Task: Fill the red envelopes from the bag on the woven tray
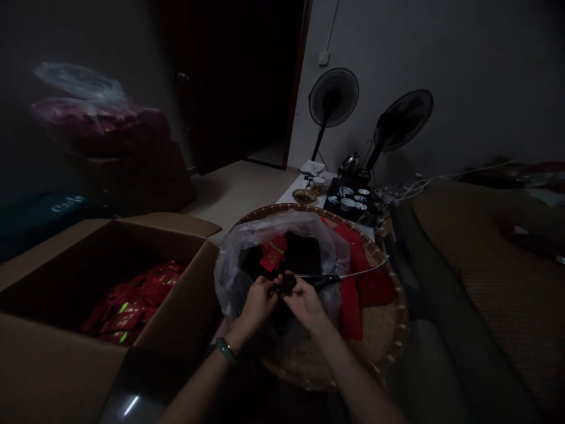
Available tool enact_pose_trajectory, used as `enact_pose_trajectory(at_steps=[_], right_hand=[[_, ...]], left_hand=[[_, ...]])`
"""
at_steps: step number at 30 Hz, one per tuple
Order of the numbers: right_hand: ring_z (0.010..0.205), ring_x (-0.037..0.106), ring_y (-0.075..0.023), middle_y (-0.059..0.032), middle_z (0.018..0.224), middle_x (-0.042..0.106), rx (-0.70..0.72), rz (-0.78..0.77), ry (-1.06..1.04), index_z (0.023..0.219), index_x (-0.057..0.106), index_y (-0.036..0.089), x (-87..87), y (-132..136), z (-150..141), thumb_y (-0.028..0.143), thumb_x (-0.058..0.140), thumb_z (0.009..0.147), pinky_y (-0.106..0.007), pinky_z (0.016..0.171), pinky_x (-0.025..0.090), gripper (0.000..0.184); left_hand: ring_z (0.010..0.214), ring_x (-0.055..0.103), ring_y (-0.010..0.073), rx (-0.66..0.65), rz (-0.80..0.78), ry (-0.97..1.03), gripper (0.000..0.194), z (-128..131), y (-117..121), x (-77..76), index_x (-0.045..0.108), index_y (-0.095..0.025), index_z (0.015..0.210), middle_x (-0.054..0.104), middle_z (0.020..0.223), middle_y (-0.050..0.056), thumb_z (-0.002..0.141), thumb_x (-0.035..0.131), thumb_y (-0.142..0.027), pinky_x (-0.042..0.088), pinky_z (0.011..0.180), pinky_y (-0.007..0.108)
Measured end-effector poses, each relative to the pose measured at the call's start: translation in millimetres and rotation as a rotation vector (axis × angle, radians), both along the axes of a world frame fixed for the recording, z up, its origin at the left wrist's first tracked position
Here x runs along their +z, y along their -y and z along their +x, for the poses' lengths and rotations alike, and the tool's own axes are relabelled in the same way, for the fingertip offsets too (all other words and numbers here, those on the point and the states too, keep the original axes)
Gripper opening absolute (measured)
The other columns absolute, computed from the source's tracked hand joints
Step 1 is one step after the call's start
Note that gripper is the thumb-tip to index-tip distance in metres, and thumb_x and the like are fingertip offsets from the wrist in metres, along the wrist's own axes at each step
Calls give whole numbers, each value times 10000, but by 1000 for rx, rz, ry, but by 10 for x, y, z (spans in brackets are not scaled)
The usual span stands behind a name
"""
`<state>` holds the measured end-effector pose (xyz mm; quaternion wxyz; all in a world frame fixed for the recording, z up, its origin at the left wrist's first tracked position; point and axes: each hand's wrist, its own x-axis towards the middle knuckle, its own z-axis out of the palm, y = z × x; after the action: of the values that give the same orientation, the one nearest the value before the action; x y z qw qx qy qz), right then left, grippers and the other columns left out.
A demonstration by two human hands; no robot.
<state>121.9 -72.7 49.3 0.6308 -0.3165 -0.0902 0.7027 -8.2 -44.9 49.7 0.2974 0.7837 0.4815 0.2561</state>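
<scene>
My left hand (260, 299) and my right hand (305, 301) meet over a round woven tray. Between their fingers is a dark, crumbly clump (288, 285), possibly tea leaves; the dimness hides its detail. My left fingers pinch its near side, while my right hand cups it from the right. Beneath them an open clear plastic bag (338, 250) holds a dark mass (304, 247), with red packets (273, 250) on top. Just beyond my right hand lies a black-handled tool (327, 280) with a pale cord. Red pouches (351, 306) lie along the tray's right side.
The woven tray (399, 330) has a raised rim. At left stands an open cardboard box (176, 221) containing many red packets (132, 306). Small cups (348, 204) and a kettle (351, 162) sit beyond the tray, near two fans (334, 97). A woven-mat seat (481, 253) is at right.
</scene>
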Motion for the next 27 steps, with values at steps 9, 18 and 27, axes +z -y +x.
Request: enact_pose_trajectory(at_steps=[9, 18, 27], right_hand=[[852, 592, -133, 17, 805, 639, 14, 33, 211, 824, 584, 198, 24, 27, -17, -10, 380, 462, -266, 829, 417, 465], [990, 496, -168, 9, 970, 584, -24, 229, 941, 952, 587, 241, -126, -24, 41, 35, 448, 547, -333, 955, 320, 475], [905, 499, -222, -26, 884, 572, 108, 398, 1326, 855, 637, 271, -84, 10, 130, 26, 504, 625, -399, 914, 346, 362]], left_hand=[[611, 573, 121, 164, -249, 267, 196, 18, -86, -206, 637, -141, 757, 638, 671, 3, 658, 474, -93, 421, 564, 202], [510, 494, 80, 176, -300, 430, 239, 63, -108, -321, 598, -152, 781, 540, 570, -54, 611, 452, -69, 372, 490, 163], [538, 482, 85, 221, -200, 423, 258, 75, -89, -383, 554, -173, 833, 493, 582, -67, 620, 452, -70, 370, 528, 177]])
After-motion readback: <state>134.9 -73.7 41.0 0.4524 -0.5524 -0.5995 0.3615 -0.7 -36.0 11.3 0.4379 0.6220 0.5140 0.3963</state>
